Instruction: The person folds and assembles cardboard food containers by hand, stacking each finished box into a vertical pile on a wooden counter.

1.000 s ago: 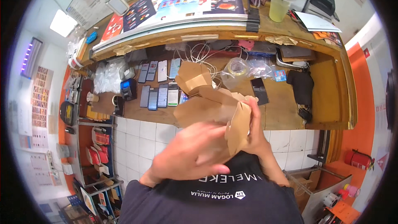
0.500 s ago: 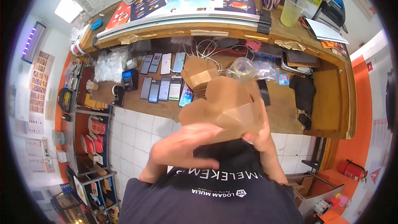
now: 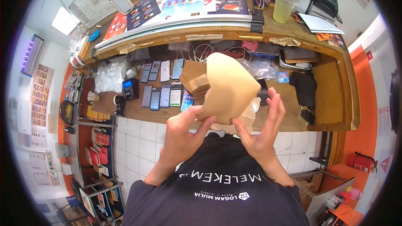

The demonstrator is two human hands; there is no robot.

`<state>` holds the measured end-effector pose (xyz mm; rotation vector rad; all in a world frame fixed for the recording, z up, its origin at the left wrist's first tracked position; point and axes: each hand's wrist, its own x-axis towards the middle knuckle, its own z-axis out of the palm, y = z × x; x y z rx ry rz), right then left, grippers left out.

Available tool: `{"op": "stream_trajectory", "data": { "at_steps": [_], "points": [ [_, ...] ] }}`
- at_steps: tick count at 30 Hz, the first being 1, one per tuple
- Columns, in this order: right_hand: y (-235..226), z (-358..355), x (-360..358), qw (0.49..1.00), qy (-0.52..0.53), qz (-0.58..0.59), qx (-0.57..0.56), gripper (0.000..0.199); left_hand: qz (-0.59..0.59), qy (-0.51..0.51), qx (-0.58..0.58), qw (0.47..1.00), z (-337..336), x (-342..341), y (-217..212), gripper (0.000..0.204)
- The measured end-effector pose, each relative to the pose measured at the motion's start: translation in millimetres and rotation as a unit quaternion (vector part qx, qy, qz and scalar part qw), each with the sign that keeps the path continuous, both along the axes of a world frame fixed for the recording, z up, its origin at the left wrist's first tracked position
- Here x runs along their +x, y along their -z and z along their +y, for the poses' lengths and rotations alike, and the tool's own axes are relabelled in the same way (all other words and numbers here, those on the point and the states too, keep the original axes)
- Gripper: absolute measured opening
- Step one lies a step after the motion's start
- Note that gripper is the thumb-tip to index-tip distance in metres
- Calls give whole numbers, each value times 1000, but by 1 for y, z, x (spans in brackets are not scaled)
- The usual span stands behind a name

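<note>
The brown box (image 3: 228, 88) has been lifted and turned since a second ago, and is now held up over the counter (image 3: 331, 83), smooth side showing. It is pinched at its lower edge by the left hand (image 3: 184, 132). The right hand (image 3: 261, 132) (fingers spread wide) only props it, so shaping seems under way.

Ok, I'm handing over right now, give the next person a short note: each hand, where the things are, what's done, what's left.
Left hand: fingers pinch the lower left edge of the brown paper box.
Right hand: thumb under the box's right side, fingers spread open.
Box is held up over the wooden counter, above the stack of folded boxes.
Done: box looks shaped, flap curved over.
Left: closing appears unfinished; not set down.
</note>
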<state>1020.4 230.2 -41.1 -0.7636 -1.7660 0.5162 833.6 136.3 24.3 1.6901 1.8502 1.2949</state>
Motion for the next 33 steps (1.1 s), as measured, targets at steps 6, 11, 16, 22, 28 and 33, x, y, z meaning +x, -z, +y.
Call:
{"op": "stream_trajectory", "data": {
  "at_steps": [6, 11, 16, 22, 28, 33],
  "points": [
    [-6, -10, 1, 987, -102, -54, 113, 67, 116, 61, 76, 989, 0, 23, -12, 22],
    [-13, -10, 5, 986, -122, -8, 113, 50, 307, 72, 167, 934, 1, 27, -28, 10],
    [-12, -6, 3, 974, -226, 28, 17, 32, 211, 146, 107, 961, -5, 17, -21, 6],
    [-18, 3, 10, 952, -273, 49, -133, 22, 140, 113, 40, 983, 7, -2, -22, 27],
    [-11, 14, 19, 951, -207, 126, -192, 21, 1, -62, 5, 998, -2, -16, -1, 50],
    [-18, 16, 25, 960, -214, 111, -142, 26, -378, 190, -213, 881, -10, -20, 18, 36]
  ]
}}
